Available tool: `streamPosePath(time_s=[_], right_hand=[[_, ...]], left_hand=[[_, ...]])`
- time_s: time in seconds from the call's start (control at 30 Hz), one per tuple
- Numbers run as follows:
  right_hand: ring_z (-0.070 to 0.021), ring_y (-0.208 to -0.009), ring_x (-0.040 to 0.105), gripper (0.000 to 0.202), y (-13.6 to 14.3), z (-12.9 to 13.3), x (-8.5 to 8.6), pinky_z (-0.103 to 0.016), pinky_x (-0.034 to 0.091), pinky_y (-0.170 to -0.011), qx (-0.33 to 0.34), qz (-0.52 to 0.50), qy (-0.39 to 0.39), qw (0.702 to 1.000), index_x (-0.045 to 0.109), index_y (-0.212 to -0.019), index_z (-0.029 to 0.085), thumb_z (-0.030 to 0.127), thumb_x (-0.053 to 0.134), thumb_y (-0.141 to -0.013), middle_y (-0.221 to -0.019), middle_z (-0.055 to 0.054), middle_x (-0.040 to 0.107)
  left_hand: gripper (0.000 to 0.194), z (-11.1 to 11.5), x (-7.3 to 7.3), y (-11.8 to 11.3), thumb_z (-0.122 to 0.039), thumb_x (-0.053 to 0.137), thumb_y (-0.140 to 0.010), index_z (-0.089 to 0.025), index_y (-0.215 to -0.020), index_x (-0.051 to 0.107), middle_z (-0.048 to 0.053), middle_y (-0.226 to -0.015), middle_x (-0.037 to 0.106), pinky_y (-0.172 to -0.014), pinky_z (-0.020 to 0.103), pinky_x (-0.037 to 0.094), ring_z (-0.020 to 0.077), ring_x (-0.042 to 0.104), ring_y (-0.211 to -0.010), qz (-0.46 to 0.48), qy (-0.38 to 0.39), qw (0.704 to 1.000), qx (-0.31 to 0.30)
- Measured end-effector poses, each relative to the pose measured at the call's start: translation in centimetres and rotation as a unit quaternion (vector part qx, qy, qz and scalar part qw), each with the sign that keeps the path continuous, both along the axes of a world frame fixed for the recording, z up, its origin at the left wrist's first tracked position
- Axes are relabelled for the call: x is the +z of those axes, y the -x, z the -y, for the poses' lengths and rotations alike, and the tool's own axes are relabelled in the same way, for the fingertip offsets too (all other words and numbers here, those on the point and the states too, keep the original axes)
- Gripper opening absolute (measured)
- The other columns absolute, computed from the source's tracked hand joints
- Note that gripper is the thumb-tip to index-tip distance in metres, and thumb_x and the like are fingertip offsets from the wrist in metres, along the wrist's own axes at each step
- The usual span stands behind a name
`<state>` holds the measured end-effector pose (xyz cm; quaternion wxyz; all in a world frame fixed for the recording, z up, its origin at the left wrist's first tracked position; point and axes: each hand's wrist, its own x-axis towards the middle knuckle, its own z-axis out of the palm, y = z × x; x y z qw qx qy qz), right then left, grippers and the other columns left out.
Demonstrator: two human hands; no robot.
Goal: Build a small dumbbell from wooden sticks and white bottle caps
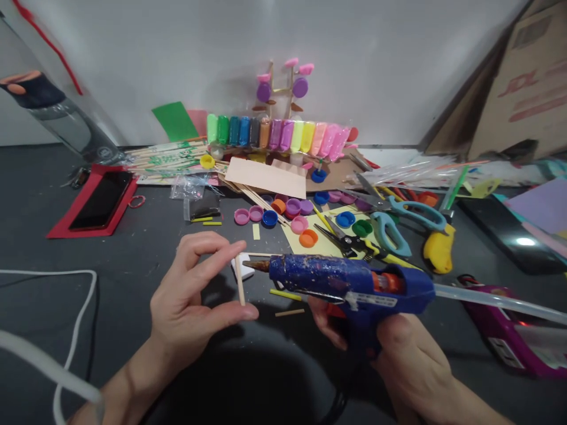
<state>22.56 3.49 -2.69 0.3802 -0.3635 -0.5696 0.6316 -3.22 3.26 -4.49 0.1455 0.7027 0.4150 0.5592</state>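
Note:
Between its thumb and index fingertip, my left hand (pixel 201 289) pinches a short wooden stick (pixel 240 280) by its two ends. My right hand (pixel 398 348) is wrapped round the grip of a blue glue gun (pixel 328 280), which carries a long clear glue stick at its rear. The gun's brown nozzle points left, close to the held stick; I cannot tell whether they touch. A small white piece (pixel 245 265) lies behind the stick. On the dark table (pixel 133 283), a yellow strip (pixel 286 294) and a thin wooden piece (pixel 289 313) lie under the gun.
Bottle caps (pixel 293 206), teal scissors (pixel 390 236) and coloured clay packs (pixel 266 134) lie farther back. A phone (pixel 101 200) on red sheet and a bottle (pixel 75 124) are left. White cable (pixel 84 307) crosses the left side; a purple device (pixel 505 330) sits right.

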Motion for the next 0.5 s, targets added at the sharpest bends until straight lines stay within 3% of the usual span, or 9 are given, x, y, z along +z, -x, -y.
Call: streamPosePath(time_s=[0.33, 0.5], right_hand=[[-0.0207, -0.067, 0.063, 0.053, -0.19, 0.15, -0.21, -0.026, 0.05, -0.054, -0.001, -0.001, 0.004, 1.0, 0.078, -0.094, 0.028, 0.073, 0.05, -0.088, -0.08, -0.005, 0.072], [-0.0213, -0.066, 0.06, 0.065, -0.52, -0.08, -0.52, -0.027, 0.05, -0.055, 0.017, 0.029, -0.004, 0.999, 0.076, -0.085, 0.024, 0.08, 0.044, -0.085, -0.076, -0.006, 0.069]], left_hand=[[0.064, -0.09, -0.19, 0.13, -0.036, 0.081, -0.078, -0.033, -0.138, 0.059, 0.006, -0.113, 0.059, -0.1, 0.041, 0.045, 0.0241, 0.054, -0.111, -0.012, 0.001, 1.0, -0.018], [0.064, -0.05, -0.13, 0.13, -0.038, 0.081, -0.078, -0.034, -0.137, 0.06, 0.005, -0.113, 0.06, -0.1, 0.041, 0.047, 0.0241, 0.055, -0.11, -0.011, 0.004, 1.0, -0.01]])
